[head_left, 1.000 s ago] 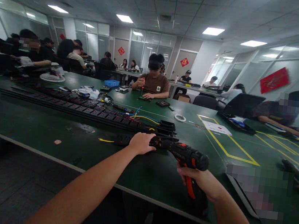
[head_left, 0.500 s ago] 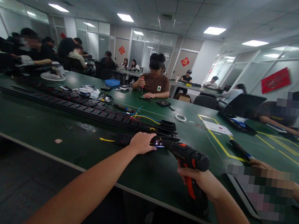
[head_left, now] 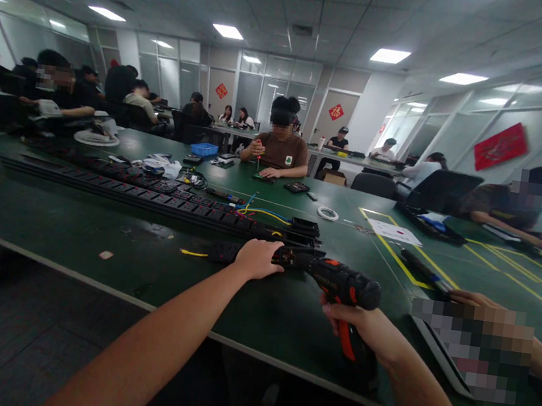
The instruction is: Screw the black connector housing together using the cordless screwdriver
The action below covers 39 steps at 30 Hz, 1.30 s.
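Observation:
My left hand (head_left: 258,259) is closed around a black socket strip piece (head_left: 222,252) lying on the green table. A yellow wire (head_left: 193,253) sticks out of its left end. My right hand (head_left: 360,322) grips a black and orange cordless drill (head_left: 343,281) by its handle. The drill points left, its nose at the right end of the piece, close to my left fingers. Whether the bit touches a screw there is too dark and small to tell. Behind my left hand lie long black power strips (head_left: 166,200) with rows of sockets.
Blue and yellow wires (head_left: 264,213) run across the strips' right end. Beyond are a white tape roll (head_left: 327,214) and a blue bin (head_left: 203,149). At right, a co-worker's hand (head_left: 480,304) holds a dark pen-shaped tool (head_left: 424,270). Another person works across the table.
The bright patch of light at the drill's nose has gone dark. My hands are almost still. The co-worker's tool at right has shifted left.

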{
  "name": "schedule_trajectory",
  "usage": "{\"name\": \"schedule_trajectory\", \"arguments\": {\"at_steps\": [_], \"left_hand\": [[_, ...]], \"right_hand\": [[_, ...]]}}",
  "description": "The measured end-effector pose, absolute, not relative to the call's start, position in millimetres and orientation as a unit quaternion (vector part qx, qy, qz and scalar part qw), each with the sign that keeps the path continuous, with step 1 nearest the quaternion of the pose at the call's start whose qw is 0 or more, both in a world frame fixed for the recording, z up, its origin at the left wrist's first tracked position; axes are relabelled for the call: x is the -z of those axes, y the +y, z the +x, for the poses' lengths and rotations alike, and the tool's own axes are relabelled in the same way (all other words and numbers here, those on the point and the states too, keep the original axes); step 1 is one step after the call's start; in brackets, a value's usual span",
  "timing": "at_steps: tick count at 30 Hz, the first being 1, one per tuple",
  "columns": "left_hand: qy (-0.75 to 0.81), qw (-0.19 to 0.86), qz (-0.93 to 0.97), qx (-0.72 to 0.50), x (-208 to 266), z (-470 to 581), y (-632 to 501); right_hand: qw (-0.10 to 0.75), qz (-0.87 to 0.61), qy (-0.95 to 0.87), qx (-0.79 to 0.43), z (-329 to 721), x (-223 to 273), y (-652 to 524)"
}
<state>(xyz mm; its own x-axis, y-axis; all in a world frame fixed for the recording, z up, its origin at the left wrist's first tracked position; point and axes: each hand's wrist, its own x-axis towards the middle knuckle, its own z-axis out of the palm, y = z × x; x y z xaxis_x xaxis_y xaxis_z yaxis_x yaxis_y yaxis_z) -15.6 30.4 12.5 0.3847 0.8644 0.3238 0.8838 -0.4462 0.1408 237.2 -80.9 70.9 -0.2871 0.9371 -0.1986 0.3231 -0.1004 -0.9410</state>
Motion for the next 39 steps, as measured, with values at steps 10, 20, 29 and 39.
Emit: {"name": "schedule_trajectory", "arguments": {"at_steps": [10,20,29,39], "left_hand": [[-0.526,0.027,-0.832,0.174,-13.0,-14.8,30.5],[-0.524,0.029,-0.833,0.176,-12.1,-16.0,30.8],[-0.522,0.032,-0.834,0.178,-9.2,-15.9,32.9],[-0.526,0.026,-0.833,0.170,-9.9,-16.8,32.0]], "right_hand": [[0.295,-0.531,-0.592,-0.530,240.3,-68.8,-80.0],[0.297,-0.521,-0.596,-0.534,239.1,-68.9,-79.8],[0.289,-0.519,-0.609,-0.526,237.9,-69.2,-79.2],[0.281,-0.531,-0.609,-0.518,235.3,-72.2,-80.5]]}}
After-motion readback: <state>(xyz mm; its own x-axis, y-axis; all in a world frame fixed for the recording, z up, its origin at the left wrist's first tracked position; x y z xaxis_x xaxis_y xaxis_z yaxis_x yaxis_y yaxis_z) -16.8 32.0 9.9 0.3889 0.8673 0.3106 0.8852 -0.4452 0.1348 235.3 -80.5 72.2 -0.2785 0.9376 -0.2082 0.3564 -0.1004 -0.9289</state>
